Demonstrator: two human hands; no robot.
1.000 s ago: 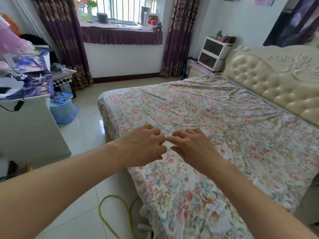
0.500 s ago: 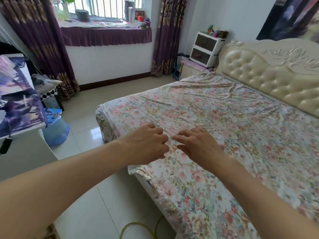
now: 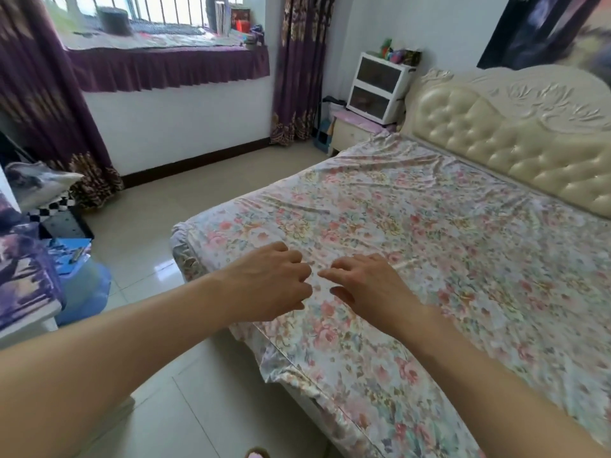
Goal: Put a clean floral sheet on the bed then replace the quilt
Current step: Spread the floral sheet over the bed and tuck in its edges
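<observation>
We saw the floral sheet [image 3: 413, 233] already spread across the whole bed [image 3: 330, 411], reaching up to the cream padded headboard [image 3: 502, 143], with creases left near the far corner. The first part of the job looked nearly done; we judged only smoothing and tucking remained. No quilt was in view, so replacing it was yet to come. Both arms reached over the near edge of the bed. Our left hand [image 3: 269, 282] had its fingers curled under, and we could not tell whether they pinched the fabric. Our right hand [image 3: 367, 285] lay with fingers loosely spread just above or on the sheet, holding nothing we could see.
</observation>
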